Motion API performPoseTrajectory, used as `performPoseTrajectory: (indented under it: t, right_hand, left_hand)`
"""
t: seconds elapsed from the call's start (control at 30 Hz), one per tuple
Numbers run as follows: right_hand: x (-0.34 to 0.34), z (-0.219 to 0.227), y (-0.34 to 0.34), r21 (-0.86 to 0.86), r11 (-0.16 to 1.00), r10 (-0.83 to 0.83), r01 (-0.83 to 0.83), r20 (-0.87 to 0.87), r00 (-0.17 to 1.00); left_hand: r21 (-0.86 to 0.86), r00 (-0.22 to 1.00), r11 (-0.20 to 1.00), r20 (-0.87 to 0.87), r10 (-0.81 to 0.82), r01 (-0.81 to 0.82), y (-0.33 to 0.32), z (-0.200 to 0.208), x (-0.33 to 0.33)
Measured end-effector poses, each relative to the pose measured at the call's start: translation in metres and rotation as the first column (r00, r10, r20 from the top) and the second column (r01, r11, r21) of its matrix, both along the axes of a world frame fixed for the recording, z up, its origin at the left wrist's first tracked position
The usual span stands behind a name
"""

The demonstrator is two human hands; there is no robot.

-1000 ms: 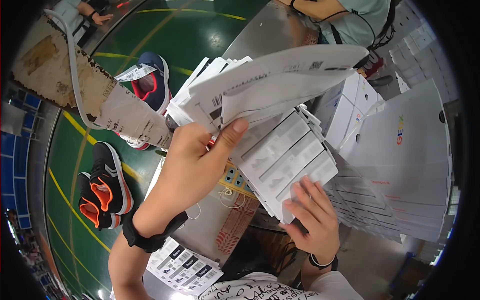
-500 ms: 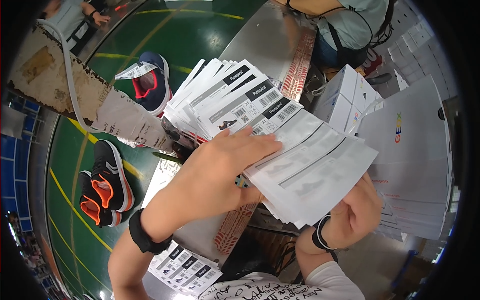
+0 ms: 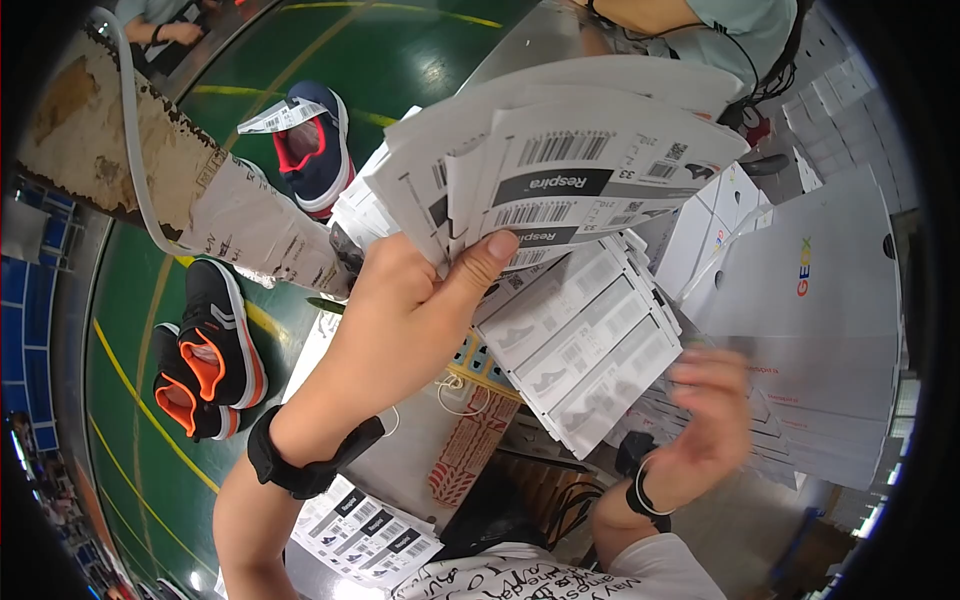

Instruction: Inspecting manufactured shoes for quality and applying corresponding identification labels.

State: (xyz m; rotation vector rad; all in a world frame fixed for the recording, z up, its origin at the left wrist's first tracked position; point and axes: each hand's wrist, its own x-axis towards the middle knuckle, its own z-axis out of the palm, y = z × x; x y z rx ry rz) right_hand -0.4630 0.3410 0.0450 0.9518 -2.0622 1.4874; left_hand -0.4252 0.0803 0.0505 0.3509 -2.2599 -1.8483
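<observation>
My left hand (image 3: pixel 430 300) is closed on a lifted bunch of white label sheets (image 3: pixel 560 150), its thumb on top. The sheets bend over and show barcodes, black bands and small shoe pictures. Beneath them, a second stack of label sheets (image 3: pixel 590 350) lies slanted, its faint print showing through from the other side. My right hand (image 3: pixel 705 430) is just right of that stack, apart from it. Its fingers are parted and somewhat blurred, with nothing seen in them. More white sheets (image 3: pixel 365 205) stick out behind the left hand.
At left, a black-and-orange shoe pair (image 3: pixel 225 340) stands on the green surface; a navy-and-red shoe (image 3: pixel 325 155) bearing a label is farther back. A worn post (image 3: pixel 110 150) crosses the upper left. White boxes (image 3: pixel 820 340) stand at right. Another label sheet (image 3: pixel 365 535) lies near me. People work beyond.
My left hand has closed on a bunch of label sheets and turned it up and away from the stack. My right hand has let go of the sheets' near edge and opened.
</observation>
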Motion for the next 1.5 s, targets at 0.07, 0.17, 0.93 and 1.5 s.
performPoseTrajectory:
  t: [0.07, 0.17, 0.93, 1.5]
  right_hand:
    - [0.008, 0.006, -0.006, 0.456, 0.858, 0.198, -0.236, 0.131, 0.971]
    - [0.011, -0.014, 0.006, 0.663, 0.709, 0.26, -0.241, 0.073, 0.963]
    - [0.048, -0.021, -0.024, 0.501, 0.866, 0.085, -0.013, -0.121, 0.989]
    - [0.002, -0.038, -0.008, 0.318, 0.861, -0.424, 0.396, 0.021, 0.905]
  left_hand:
    - [-0.019, 0.995, 1.0, -0.095, -0.013, 0.011, 0.0, -0.002, 0.004]
    - [0.062, 0.99, 0.991, 0.073, -0.121, 0.117, 0.002, 0.008, 0.012]
    - [-0.339, 0.919, 0.903, -0.195, -0.343, 0.265, -0.003, -0.005, 0.029]
    - [-0.186, 0.999, 0.981, -0.033, 0.039, -0.044, -0.002, -0.012, 0.045]
